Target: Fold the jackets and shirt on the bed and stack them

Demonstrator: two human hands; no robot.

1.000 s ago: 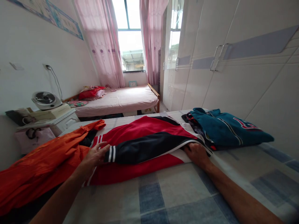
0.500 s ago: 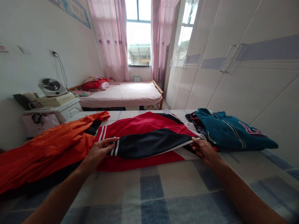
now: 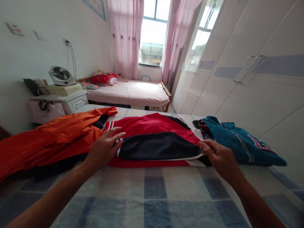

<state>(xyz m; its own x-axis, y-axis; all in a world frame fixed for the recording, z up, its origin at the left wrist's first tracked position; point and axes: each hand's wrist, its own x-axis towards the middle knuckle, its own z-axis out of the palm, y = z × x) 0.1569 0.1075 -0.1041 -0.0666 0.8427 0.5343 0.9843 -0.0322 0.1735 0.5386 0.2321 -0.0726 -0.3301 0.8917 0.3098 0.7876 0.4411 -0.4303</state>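
A red jacket (image 3: 154, 126) with a navy sleeve (image 3: 161, 147) folded across it lies on the blue-checked bed (image 3: 154, 196). My left hand (image 3: 104, 147) rests flat on the striped cuff at the jacket's left end, fingers spread. At the jacket's right end, my right hand (image 3: 219, 156) pinches the fabric where the navy sleeve meets the white trim.
An orange garment (image 3: 47, 139) is heaped to the left of the jacket, a teal sweatshirt (image 3: 239, 144) over dark clothes to the right. A white wardrobe (image 3: 249, 76) runs along the right. A bedside cabinet with a fan (image 3: 61, 74) and a second bed (image 3: 128, 93) stand behind.
The jacket's near edge has been folded back, so the jacket looks narrower. My left hand slid onto the striped cuff. My right hand came out from under the fabric and now grips its edge.
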